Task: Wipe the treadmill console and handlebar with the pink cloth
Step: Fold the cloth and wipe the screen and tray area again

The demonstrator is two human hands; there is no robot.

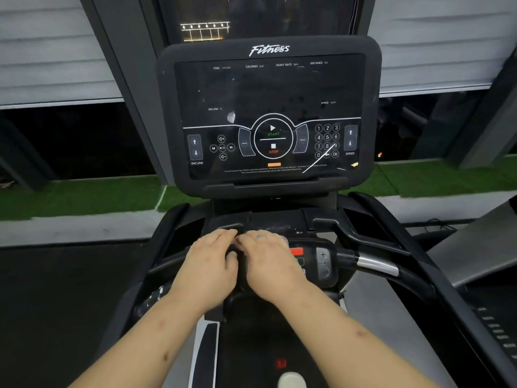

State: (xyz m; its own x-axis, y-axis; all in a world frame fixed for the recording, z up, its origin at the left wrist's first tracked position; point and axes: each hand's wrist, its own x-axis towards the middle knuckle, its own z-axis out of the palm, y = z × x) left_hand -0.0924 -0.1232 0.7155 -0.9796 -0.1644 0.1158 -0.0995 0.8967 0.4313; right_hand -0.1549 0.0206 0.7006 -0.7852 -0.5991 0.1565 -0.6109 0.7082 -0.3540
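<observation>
Two-handed rest on middle of handlebar [375, 266], left hand [208, 264] touching right hand [265, 259], fingers close together, cannot tell if pinching anything; pink cloth not visible, presumably soft, light, best bunched in palm; console [268, 93] above, rigid, glossy.

The black console [268, 107], its screen dark and smudged, stands above the black, silver-gripped handlebar [376, 266].

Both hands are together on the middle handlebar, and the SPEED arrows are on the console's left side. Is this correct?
No: the head view shows the SPEED arrows on the right side of the console. The left hand and right hand are together on the middle handlebar.
</observation>
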